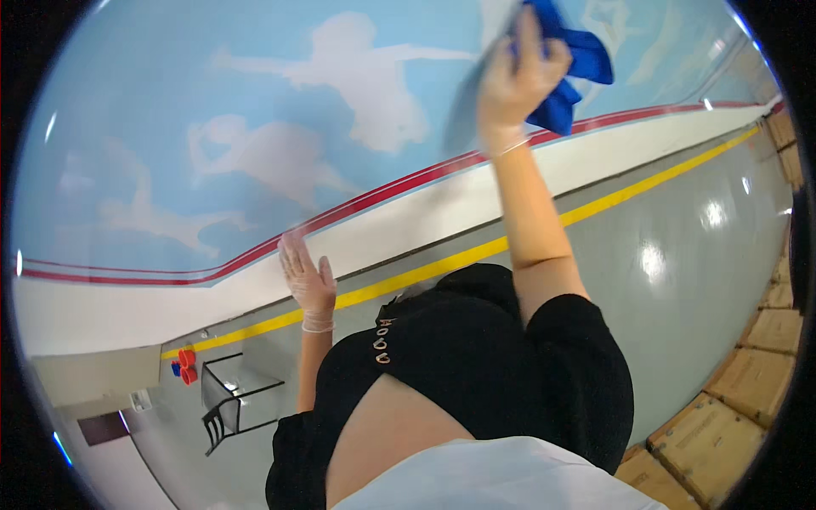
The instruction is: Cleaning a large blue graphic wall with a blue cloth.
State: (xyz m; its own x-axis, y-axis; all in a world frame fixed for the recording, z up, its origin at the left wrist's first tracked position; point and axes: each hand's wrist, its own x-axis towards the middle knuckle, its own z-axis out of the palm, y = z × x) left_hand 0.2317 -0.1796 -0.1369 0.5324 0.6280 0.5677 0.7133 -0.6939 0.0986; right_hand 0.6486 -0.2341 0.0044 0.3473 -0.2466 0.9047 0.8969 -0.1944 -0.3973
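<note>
My right hand is raised at the upper right, its fingers pressing a bunched blue cloth against the painted wall. A clear glove ends in a band at that wrist, and the hand is slightly blurred. White figure shapes stand on the wall's light blue paint, above a red stripe. Lower and to the left, my left hand is open and empty in a clear glove. Its fingers are stretched out close to the wall near the stripe; whether they touch it I cannot tell.
A yellow line runs along the grey floor beside the wall's white lower part. At the lower left are a black-framed chair and red and blue containers. Wooden crates line the right side.
</note>
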